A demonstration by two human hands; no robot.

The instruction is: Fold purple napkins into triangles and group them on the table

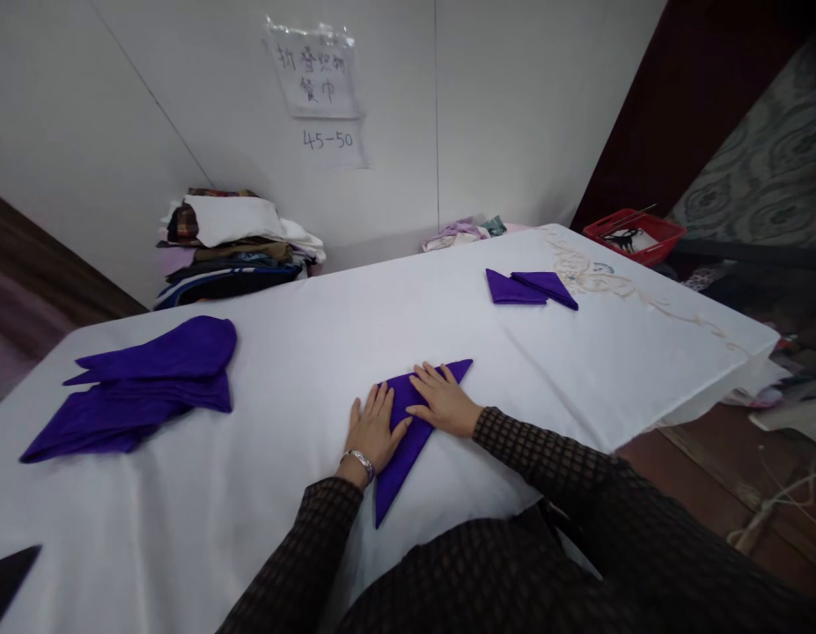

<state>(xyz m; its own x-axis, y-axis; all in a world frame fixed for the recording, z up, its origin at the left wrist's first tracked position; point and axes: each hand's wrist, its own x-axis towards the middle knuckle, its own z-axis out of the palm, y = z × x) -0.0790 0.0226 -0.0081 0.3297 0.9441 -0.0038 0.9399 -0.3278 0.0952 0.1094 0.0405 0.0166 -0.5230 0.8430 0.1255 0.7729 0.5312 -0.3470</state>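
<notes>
A purple cloth napkin (402, 458), folded into a triangle, lies on the white tablecloth (302, 352) right in front of me. My left hand (373, 433), with a silver bracelet at the wrist, rests flat on the napkin's left edge, fingers outstretched. On its upper right part lies my right hand (443, 401), fingers spread and palm down. Neither hand grips the cloth. Parts of the napkin are hidden under both hands. Farther back on the right are folded purple napkins (530, 289), pointed in shape. To the left sits a loose pile of purple napkins (143, 387).
Behind the table's far edge stands a stack of folded clothes (232, 251), with lilac cloth (457, 233) farther right. A red basket (635, 236) holding small items is beyond the right corner. Handwritten paper (319, 88) hangs on the wall. A dark corner (8, 581) shows at lower left.
</notes>
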